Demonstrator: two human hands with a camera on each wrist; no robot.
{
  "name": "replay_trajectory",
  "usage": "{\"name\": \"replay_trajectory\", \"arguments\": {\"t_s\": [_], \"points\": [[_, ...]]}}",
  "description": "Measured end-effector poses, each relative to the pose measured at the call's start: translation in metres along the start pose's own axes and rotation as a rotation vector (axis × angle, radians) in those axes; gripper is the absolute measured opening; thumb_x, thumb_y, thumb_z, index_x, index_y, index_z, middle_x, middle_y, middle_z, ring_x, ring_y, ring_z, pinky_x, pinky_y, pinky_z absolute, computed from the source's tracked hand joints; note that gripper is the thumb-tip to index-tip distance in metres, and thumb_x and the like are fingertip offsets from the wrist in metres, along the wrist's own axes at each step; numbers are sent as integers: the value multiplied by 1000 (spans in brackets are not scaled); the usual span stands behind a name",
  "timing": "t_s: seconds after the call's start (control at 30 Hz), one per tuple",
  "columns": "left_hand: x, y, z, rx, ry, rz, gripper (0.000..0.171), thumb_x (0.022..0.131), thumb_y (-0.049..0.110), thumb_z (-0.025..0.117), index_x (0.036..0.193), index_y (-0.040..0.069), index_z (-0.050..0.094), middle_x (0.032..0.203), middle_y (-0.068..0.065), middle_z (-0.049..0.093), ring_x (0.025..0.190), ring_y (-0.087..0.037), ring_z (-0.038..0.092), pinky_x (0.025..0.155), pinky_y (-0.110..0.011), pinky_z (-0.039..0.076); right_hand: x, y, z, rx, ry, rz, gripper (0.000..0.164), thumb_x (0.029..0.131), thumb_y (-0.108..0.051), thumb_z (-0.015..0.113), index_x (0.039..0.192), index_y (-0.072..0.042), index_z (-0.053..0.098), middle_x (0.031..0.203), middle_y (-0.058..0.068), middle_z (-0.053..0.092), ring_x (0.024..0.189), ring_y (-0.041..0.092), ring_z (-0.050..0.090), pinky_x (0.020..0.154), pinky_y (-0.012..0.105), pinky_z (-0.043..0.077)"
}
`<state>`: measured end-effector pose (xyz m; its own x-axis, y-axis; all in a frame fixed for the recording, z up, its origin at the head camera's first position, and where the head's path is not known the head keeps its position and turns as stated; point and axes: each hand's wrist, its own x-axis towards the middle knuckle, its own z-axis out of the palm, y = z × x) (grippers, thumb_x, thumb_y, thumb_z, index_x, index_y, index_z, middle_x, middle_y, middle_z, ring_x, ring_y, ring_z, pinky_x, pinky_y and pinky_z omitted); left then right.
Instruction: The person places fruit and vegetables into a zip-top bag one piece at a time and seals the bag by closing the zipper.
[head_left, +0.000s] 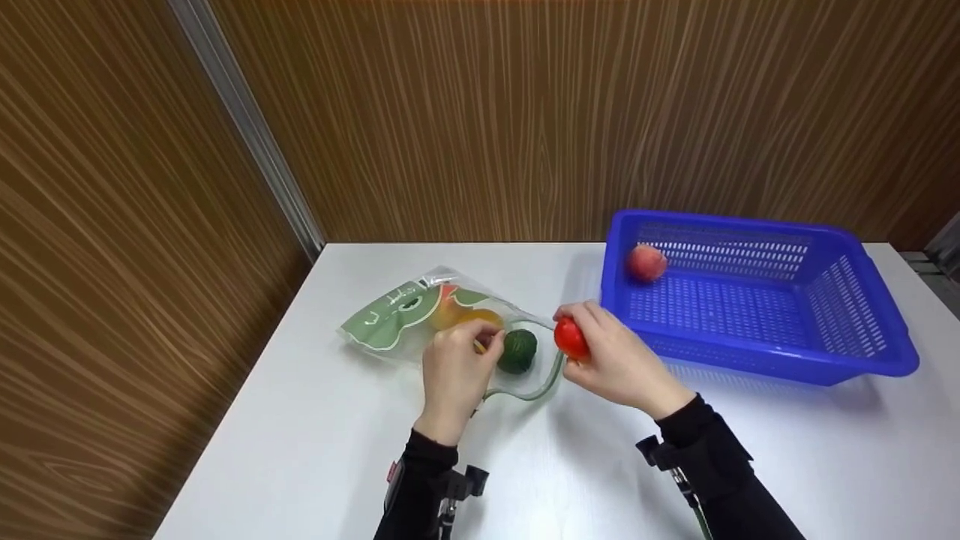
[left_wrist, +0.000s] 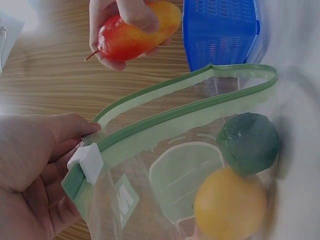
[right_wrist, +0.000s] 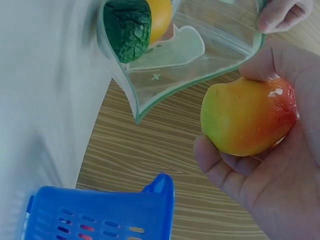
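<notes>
A clear zip bag [head_left: 382,319] with green print lies on the table, its mouth spread towards the right. My left hand [head_left: 459,367] pinches the corner of the mouth, beside a white slider [left_wrist: 86,162] on the green zip strip [left_wrist: 172,116]. Inside sit a wrinkled dark green fruit or vegetable [head_left: 518,351], a round orange-yellow fruit [left_wrist: 230,204] and a red-and-yellow fruit [head_left: 446,307]. In my right hand [head_left: 619,364] is a red, yellow and green mango [right_wrist: 247,117], gripped between thumb and fingers just outside the mouth, apart from the bag.
To the right stands a blue perforated basket [head_left: 750,346]. A pinkish peach [head_left: 646,263] lies in its far left corner. Behind the white table [head_left: 300,450] rises a wood-grain panel [head_left: 480,120], with another at the left.
</notes>
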<state>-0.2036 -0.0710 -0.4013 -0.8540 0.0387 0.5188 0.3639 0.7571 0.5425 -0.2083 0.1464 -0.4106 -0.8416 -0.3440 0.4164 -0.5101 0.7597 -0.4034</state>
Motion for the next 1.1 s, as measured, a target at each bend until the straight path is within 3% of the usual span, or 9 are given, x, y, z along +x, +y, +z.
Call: {"name": "replay_trajectory", "arguments": {"t_s": [0.3,0.67,1.1], "points": [[2,-1,-3,8,11,6,10,84,25,69,84,17,74,71,7,70,62,-7,62,58,-19,44,-7,-7,12,-26,-26,-18,53,68,-12,68,119,-18,52,101,2,59,90,16,58,83,34,51],[0,0,-3,9,10,-5,9,84,25,69,84,17,74,71,6,70,63,-7,62,57,-19,43,-9,-15,37,-57,-133,-65,57,66,-15,68,121,-19,51,101,-2,56,85,10,55,77,28,51],[-2,2,0,14,-8,7,10,84,24,68,85,17,75,72,6,71,63,-8,64,57,-19,44,1,-13,57,-41,-215,-53,54,68,-16,70,119,-17,52,97,1,61,85,15,59,75,33,53]]}}
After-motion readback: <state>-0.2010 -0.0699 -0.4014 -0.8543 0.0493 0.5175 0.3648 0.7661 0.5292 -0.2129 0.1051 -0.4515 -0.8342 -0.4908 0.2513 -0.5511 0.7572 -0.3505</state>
